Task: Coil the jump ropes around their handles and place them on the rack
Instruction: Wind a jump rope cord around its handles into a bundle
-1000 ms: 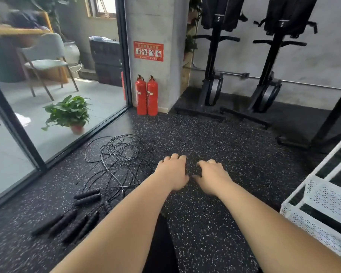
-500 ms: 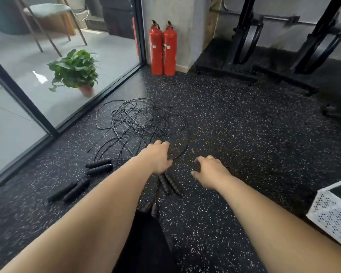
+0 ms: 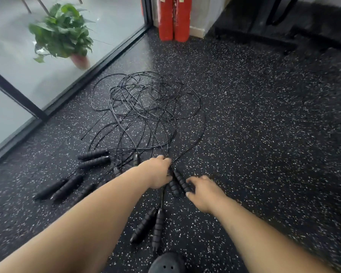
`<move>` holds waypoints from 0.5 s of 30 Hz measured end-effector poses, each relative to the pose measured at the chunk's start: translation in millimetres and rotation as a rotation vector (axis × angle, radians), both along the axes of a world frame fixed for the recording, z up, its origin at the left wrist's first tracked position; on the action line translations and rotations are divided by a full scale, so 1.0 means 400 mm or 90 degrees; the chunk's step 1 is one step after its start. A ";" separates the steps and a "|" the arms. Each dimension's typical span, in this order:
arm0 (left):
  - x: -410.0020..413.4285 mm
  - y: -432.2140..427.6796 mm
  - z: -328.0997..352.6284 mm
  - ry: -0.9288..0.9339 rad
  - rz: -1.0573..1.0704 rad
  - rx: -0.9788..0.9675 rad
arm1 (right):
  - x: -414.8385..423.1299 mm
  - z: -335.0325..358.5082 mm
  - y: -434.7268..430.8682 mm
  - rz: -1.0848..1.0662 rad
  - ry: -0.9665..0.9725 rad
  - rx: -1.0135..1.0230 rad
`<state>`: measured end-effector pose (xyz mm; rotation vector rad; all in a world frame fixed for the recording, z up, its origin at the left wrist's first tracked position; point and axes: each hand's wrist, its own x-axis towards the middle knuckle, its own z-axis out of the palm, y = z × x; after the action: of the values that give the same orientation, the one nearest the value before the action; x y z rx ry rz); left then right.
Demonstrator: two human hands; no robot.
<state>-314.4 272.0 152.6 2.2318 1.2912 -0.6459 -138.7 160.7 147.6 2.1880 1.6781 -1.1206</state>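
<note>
Right by the person's black shoe (image 3: 166, 263) one near pair of handles (image 3: 150, 227) lies on the speckled floor (image 3: 264, 154). Just past that, the right hand (image 3: 203, 191) is pinching the lower end of the middle handles (image 3: 178, 183) between thumb and fingertips, while the left hand (image 3: 158, 174) sits curled over their top ends; honestly can't tell if it's gripping anything. More spare handles (image 3: 93, 157) lie off to the left, the cords all run into one big tangle of jump ropes (image 3: 146, 107) beyond the hands, and way back there's two red fire extinguishers (image 3: 174, 18) plus a potted plant (image 3: 61, 34) behind glass.
</note>
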 end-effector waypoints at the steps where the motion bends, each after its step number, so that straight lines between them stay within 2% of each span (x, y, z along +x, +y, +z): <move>1: 0.000 0.008 -0.036 0.001 -0.002 -0.011 | -0.010 -0.029 0.011 0.001 0.005 -0.006; 9: -0.050 0.035 -0.287 -0.021 0.081 -0.102 | -0.071 -0.228 0.087 0.080 -0.005 -0.040; 15: -0.061 0.016 -0.379 -0.068 0.161 -0.134 | -0.104 -0.340 0.150 0.126 -0.024 -0.076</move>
<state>-338.8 278.5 1.0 1.8712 1.3555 -0.5323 -180.2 220.6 11.5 1.9128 1.7202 -1.0893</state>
